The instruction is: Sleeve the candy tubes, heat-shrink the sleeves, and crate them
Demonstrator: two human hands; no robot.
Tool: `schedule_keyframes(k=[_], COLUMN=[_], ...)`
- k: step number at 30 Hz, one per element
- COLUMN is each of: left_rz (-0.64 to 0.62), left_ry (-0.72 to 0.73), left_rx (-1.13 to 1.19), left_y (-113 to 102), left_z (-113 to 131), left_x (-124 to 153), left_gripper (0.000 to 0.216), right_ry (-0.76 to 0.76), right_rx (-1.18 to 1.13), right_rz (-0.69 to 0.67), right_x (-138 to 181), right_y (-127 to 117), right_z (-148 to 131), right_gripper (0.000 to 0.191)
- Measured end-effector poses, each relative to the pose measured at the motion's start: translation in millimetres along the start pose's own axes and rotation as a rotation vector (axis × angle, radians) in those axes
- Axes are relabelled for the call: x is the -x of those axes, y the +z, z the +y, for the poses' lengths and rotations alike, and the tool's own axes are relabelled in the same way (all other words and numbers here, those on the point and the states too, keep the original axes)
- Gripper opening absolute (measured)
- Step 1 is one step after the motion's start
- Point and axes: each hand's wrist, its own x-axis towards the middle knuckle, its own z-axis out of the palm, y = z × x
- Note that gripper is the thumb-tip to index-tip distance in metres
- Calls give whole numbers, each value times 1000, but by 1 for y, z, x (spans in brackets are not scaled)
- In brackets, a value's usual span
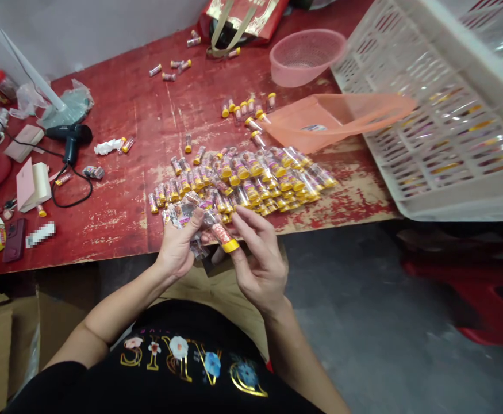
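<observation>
Left hand: your left hand (177, 247) is closed, thumb pressed over the fingers, on a small bunch of printed clear wrappers (181, 214) at the table's front edge.
Right hand: your right hand (262, 261) has its thumb and fingers well parted around the lower end of one tube; whether any fingertip touches it, I cannot tell.
Tube between hands: this yellow-capped tube (222, 233) slants down toward your right thumb, its cap lowest and its upper end beside the wrappers.
Tube pile: just beyond your hands, a heap of similar tubes (255, 181) covers part of the worn red table (122, 215), many with yellow caps facing you.
Right side: an orange scoop (311, 123) lies behind the pile, near a pink basket (292, 77) and a tall white crate (400, 198).
Left side: a dark hair dryer (72, 138) and a phone (15, 240) rest well apart from your hands.
</observation>
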Motion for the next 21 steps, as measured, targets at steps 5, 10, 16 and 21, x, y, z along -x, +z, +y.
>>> schedule_keyframes(k=[5,10,16,21], left_rz=[-56,-143,-151,-194], left_ry=[27,-44,37,96], left_rx=[-85,-159,-156,-164], left_y=[-5,-7,-7,-8], left_z=[6,5,-5,-5], left_x=[-1,5,9,13], left_gripper=[52,56,52,55], right_ry=[-41,-7,-110,-97], right_rx=[10,-7,33,25], right_rz=[-146,-46,195,336], right_x=[-7,-7,-10,-10], right_y=[-5,-1,13,21], right_z=[-3,-4,-2,-2], right_gripper=[62,56,48,45])
